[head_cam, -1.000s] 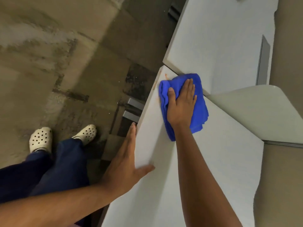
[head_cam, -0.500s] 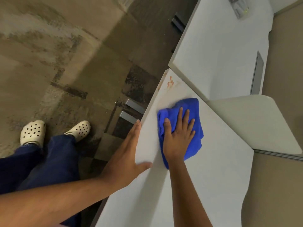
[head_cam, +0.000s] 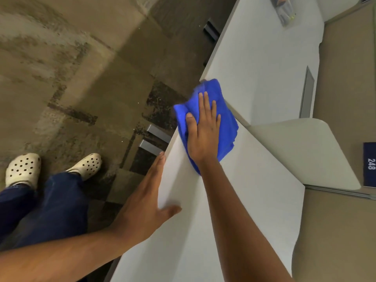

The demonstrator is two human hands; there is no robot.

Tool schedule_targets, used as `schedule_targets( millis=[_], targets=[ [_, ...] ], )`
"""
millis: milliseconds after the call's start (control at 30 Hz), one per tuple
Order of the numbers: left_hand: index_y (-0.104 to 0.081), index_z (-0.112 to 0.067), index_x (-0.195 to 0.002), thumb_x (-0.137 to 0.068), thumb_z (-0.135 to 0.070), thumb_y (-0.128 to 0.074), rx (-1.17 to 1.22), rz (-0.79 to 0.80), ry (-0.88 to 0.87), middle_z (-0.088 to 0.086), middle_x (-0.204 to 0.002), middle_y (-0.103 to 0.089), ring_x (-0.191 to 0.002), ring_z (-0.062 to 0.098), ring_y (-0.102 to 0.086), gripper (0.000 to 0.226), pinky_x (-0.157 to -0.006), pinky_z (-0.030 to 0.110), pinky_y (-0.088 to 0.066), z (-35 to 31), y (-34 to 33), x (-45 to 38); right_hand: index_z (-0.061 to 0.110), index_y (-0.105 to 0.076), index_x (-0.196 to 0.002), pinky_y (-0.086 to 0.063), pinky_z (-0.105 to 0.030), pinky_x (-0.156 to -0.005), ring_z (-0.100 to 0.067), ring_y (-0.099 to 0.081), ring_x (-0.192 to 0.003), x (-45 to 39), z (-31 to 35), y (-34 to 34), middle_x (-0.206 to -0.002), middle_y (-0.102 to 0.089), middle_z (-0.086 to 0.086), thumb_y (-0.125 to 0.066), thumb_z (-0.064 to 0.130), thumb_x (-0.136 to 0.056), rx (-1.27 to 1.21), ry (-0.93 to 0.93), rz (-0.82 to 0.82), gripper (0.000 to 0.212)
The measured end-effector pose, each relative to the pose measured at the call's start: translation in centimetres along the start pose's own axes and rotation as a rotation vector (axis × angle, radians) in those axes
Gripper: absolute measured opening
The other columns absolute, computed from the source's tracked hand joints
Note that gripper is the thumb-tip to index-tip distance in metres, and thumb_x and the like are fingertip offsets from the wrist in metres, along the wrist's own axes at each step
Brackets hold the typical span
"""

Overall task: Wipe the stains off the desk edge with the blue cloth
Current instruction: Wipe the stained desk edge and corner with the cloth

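A bunched blue cloth (head_cam: 226, 123) lies over the far left corner of the white desk (head_cam: 244, 200), hanging a little past the desk's edge. My right hand (head_cam: 203, 129) presses flat on top of the cloth, fingers spread and pointing away from me. My left hand (head_cam: 146, 202) rests on the desk's left edge nearer to me, fingers straight along the edge and thumb on the top surface; it holds nothing. The orange stains at that corner are hidden under the cloth.
A second white desk (head_cam: 264, 58) adjoins beyond the corner, with a grey slot (head_cam: 307, 92) and a small packet (head_cam: 285, 11) far back. A curved beige panel (head_cam: 305, 151) stands at right. Grey drawer handles (head_cam: 154, 139) and my feet in white clogs (head_cam: 22, 169) are left, over carpet.
My right hand has pushed the cloth forward and left, back over the desk corner, covering the orange stain that showed half a second ago. My left hand has stayed on the edge.
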State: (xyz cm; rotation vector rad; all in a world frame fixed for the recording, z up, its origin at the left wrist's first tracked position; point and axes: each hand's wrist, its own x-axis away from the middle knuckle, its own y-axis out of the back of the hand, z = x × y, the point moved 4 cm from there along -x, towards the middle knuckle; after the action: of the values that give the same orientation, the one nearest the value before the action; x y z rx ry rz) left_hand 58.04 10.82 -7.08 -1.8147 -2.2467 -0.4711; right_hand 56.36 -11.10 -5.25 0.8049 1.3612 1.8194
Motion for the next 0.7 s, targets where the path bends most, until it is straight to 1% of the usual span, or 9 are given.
schedule_targets(
  millis=[67,133,200,300,333,433,533,633,700],
  targets=[
    [0.031,-0.058,-0.145,-0.083,-0.053,-0.079,-0.015,-0.011,-0.018,-0.042,-0.159,0.025,-0.138,-0.027,0.013,0.126,-0.116,0.011,-0.007,0.1,-0.2,0.0,0.032,-0.013,-0.168,-0.002,-0.045,-0.134,-0.012,-0.001,-0.164,2.8,0.3,-0.3,-0.177,-0.011,0.014,-0.023,0.052,-0.111,-0.002,0.099,0.035,0.061],
    [0.033,-0.060,-0.142,-0.084,-0.053,-0.079,-0.025,-0.010,-0.007,-0.043,-0.158,0.026,-0.136,-0.028,0.015,0.126,-0.115,0.008,-0.004,0.2,-0.2,-0.2,0.034,-0.010,-0.168,-0.001,-0.044,-0.134,-0.009,0.002,-0.164,3.8,0.0,-0.5,-0.177,-0.009,0.016,-0.021,0.054,-0.111,0.022,0.140,0.064,0.061],
    [0.030,-0.059,-0.146,-0.084,-0.054,-0.078,-0.022,-0.019,-0.008,-0.040,-0.161,0.023,-0.138,-0.026,0.012,0.125,-0.115,0.009,-0.006,0.0,-0.1,-0.4,0.033,-0.013,-0.168,0.000,-0.041,-0.134,-0.010,0.000,-0.164,2.4,0.0,-0.2,-0.177,-0.011,0.014,-0.023,0.055,-0.111,0.055,0.159,0.066,0.062],
    [0.024,-0.054,-0.154,-0.083,-0.057,-0.076,0.000,-0.010,0.016,-0.038,-0.165,0.017,-0.143,-0.018,0.006,0.123,-0.119,0.020,-0.011,0.0,0.0,-0.4,0.027,-0.023,-0.167,-0.005,-0.045,-0.134,-0.016,-0.009,-0.164,-1.5,0.3,0.4,-0.176,-0.019,0.008,-0.031,0.048,-0.112,0.056,0.195,0.063,0.059],
    [0.023,-0.054,-0.155,-0.082,-0.059,-0.076,0.002,-0.005,0.023,-0.039,-0.164,0.016,-0.142,-0.020,0.005,0.123,-0.120,0.022,-0.012,0.1,0.0,-0.3,0.025,-0.026,-0.166,-0.007,-0.046,-0.134,-0.018,-0.013,-0.164,-2.7,0.4,0.7,-0.175,-0.022,0.006,-0.033,0.045,-0.112,0.049,0.184,0.053,0.058],
    [0.021,-0.059,-0.153,-0.081,-0.061,-0.077,-0.018,-0.006,0.015,-0.052,-0.154,0.017,-0.126,-0.039,0.012,0.122,-0.118,0.020,-0.009,0.4,-0.1,-0.2,0.024,-0.032,-0.164,-0.014,-0.049,-0.133,-0.020,-0.023,-0.161,-4.9,0.8,0.7,-0.173,-0.031,0.004,-0.033,0.043,-0.111,0.010,0.086,-0.005,0.056],
    [0.020,-0.060,-0.153,-0.080,-0.059,-0.079,-0.024,-0.014,0.015,-0.055,-0.152,0.016,-0.126,-0.041,0.012,0.123,-0.118,0.019,-0.012,0.8,-0.2,-0.1,0.027,-0.030,-0.164,-0.013,-0.045,-0.133,-0.019,-0.022,-0.162,-4.1,0.4,0.2,-0.173,-0.029,0.006,-0.030,0.049,-0.111,-0.017,0.072,-0.030,0.058],
    [0.017,-0.060,-0.153,-0.080,-0.058,-0.080,-0.010,-0.023,-0.022,-0.051,-0.158,0.013,-0.135,-0.036,0.009,0.122,-0.116,0.015,-0.013,0.7,-0.3,-0.3,0.026,-0.028,-0.164,-0.012,-0.044,-0.133,-0.019,-0.019,-0.162,-2.1,-4.3,1.5,-0.173,-0.027,0.005,-0.032,0.045,-0.112,-0.049,0.134,0.009,0.056],
    [0.014,-0.056,-0.156,-0.080,-0.057,-0.079,0.000,-0.019,-0.025,-0.047,-0.161,0.012,-0.137,-0.034,0.008,0.121,-0.116,0.016,-0.013,0.7,-0.3,-0.2,0.019,-0.031,-0.163,-0.017,-0.049,-0.133,-0.024,-0.025,-0.160,0.3,-9.8,3.5,-0.172,-0.032,-0.004,-0.037,0.038,-0.111,-0.091,-0.026,-0.037,0.057]
  ],
)
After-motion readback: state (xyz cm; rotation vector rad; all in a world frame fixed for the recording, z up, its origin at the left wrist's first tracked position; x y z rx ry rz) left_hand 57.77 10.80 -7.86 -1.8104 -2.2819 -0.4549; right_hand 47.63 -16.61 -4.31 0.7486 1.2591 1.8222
